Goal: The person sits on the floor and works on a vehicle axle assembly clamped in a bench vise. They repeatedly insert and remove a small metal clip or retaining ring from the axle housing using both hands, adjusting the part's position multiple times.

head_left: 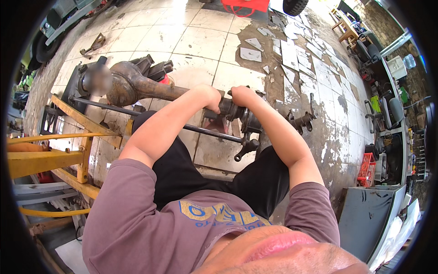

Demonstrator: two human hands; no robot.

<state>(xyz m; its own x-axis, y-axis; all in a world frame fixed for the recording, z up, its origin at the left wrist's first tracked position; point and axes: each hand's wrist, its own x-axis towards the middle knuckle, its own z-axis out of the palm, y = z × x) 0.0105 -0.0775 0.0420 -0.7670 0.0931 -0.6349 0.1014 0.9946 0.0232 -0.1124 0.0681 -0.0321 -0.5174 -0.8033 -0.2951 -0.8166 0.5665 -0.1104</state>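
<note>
A rusty vehicle axle lies crosswise before my knees, with its round differential housing at the left. My left hand is closed over the tube near its right end, its fingertips partly hidden. Just to the right, my right hand is curled into a closed grip at the top of the dark steering knuckle; what lies inside its fingers is hidden. A long thin tie rod runs along the near side of the axle and ends in a joint between my knees.
A yellow metal frame stands close on my left. Broken tiles litter the floor ahead to the right. A grey metal cabinet, a red crate and tool-laden shelves line the right side. A red bag lies at the far edge.
</note>
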